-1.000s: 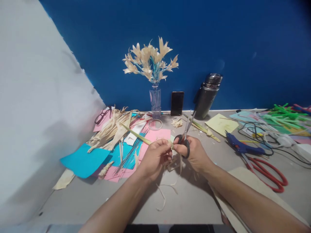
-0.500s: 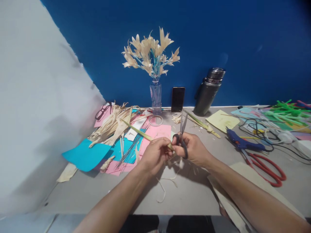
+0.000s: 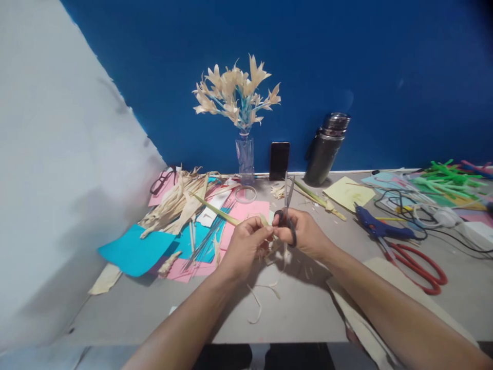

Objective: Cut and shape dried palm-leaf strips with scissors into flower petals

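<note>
My left hand (image 3: 248, 241) is closed on a pale green, leaf-like stalk (image 3: 215, 209), whose pointed end sticks out up and to the left. In my right hand (image 3: 308, 234) are black-handled scissors (image 3: 288, 205), blades pointing up and slightly apart, away from the stalk. The right thumb and fingertips meet the left fingertips at the stalk's near end, where a pale strip shows. Just what the fingers pinch there is partly hidden. Thin pale strips (image 3: 259, 303) lie on the table below my hands.
Dried husks (image 3: 181, 198) lie left on blue paper (image 3: 134, 249). Husk flowers (image 3: 239, 92) stand in a clear bottle (image 3: 245, 159), beside a phone (image 3: 279, 161) and a leaning flask (image 3: 327, 149). A blue glue gun (image 3: 381, 226) and red-handled scissors (image 3: 418, 264) lie right; tape roll (image 3: 245, 194) behind my hands.
The scissors have swung more upright, their blades parting slightly. My fingertips have shifted around the stalk's end, where a pale strip now rises. The camera view has tilted a little.
</note>
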A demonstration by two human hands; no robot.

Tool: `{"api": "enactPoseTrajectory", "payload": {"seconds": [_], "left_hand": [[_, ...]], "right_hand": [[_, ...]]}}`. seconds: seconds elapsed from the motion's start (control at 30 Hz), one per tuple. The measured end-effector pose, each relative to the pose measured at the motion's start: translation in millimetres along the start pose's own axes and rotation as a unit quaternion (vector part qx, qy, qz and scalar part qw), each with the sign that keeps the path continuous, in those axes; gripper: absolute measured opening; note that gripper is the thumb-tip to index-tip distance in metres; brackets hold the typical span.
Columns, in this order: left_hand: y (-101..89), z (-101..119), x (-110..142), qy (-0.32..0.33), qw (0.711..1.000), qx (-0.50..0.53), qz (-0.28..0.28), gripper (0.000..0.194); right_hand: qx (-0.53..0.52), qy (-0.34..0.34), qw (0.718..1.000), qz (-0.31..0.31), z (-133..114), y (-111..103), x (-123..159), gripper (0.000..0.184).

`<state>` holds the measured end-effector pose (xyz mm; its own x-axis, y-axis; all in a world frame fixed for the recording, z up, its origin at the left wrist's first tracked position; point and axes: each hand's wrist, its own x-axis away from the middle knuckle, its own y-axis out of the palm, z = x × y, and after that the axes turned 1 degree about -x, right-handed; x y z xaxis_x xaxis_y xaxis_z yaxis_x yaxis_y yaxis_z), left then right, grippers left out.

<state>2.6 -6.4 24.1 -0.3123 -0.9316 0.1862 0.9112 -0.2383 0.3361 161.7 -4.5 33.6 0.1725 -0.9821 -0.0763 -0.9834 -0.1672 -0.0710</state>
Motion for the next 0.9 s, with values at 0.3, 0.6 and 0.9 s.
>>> {"api": "enactPoseTrajectory", "payload": {"seconds": [0.3, 0.6, 0.9], "left_hand": [[-7.6, 13, -7, 0.099, 0.99, -0.027, 0.096, 0.018], [-1.5, -13, 2, 0.226, 0.866, -0.443, 0.059, 0.008], [-6.9, -16, -8, 0.185, 0.819, -0.541, 0.04, 0.016]], "right_hand": [[0.542, 0.069, 0.837, -0.007, 1, -29, -15, 0.043], [0.631, 0.009, 0.772, -0.075, 6, -3, -5, 0.013], [0.604, -0.044, 0.783, -0.14, -1, -11, -2, 0.011]]}}
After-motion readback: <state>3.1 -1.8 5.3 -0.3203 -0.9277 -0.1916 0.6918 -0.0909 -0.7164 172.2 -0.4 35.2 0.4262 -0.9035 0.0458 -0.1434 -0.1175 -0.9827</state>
